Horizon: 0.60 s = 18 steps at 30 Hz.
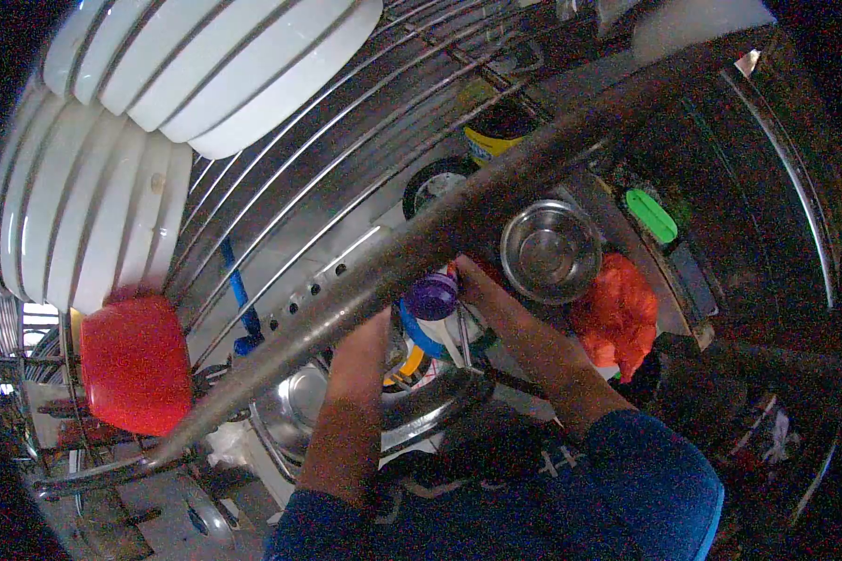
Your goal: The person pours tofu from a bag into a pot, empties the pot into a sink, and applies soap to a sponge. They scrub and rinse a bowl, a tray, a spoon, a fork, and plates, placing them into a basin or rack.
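Note:
A thick metal bar (pixel 496 201) crosses the view in front of both hands and covers most of their fingers. My left hand (pixel 376 318) shows only from the wrist down, its fingers hidden behind the bar. Close to the bar's lower edge, my right hand (pixel 468 271) is partly visible beside a small round purple container (pixel 431 297); I cannot tell whether it grips this. Below the purple container are a blue-rimmed round vessel (pixel 413 335) and a yellow-orange curved piece (pixel 407 366). Under my forearms lies a wide steel pan or basin (pixel 430 418).
A wire rack (pixel 285 187) holds stacked white bowls (pixel 225 75) and a red bowl (pixel 136 365) at the left. To the right are a steel bowl (pixel 551 251), an orange-red plastic bag (pixel 617 313) and a green oval object (pixel 652 216). A yellow tub (pixel 489 146) stands behind the bar.

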### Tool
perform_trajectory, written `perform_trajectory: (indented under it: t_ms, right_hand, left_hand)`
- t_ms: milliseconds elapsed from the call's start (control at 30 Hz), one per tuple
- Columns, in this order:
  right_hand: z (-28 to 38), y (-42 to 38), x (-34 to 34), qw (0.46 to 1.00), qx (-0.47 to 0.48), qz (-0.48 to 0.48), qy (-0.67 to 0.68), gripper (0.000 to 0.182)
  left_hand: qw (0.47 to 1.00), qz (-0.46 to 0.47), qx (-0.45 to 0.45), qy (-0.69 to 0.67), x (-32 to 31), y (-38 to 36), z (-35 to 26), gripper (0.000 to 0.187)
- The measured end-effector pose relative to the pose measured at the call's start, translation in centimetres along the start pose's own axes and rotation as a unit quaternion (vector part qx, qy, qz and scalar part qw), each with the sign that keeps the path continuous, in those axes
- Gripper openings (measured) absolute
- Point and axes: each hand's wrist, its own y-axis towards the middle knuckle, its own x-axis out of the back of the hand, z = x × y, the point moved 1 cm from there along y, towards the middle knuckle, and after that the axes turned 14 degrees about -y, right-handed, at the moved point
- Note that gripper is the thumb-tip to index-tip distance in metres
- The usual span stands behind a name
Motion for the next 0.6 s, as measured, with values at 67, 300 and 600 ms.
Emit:
perform_trajectory:
  t_ms: [67,300,600]
  right_hand:
    - [-0.1,0.2,0.1,1.0,0.003,0.002,-0.003,0.03]
    - [0.1,0.3,0.3,1.0,0.016,0.008,-0.008,0.031]
    - [0.1,0.3,-0.2,0.999,0.029,0.015,-0.011,0.033]
  left_hand:
    - [1.0,0.002,0.002,-0.001,-0.3,-0.9,0.3,0.035]
    - [1.0,0.004,0.004,-0.002,-0.7,-1.4,0.9,0.035]
    - [1.0,0.01,0.018,-0.003,0.7,3.8,-0.2,0.035]
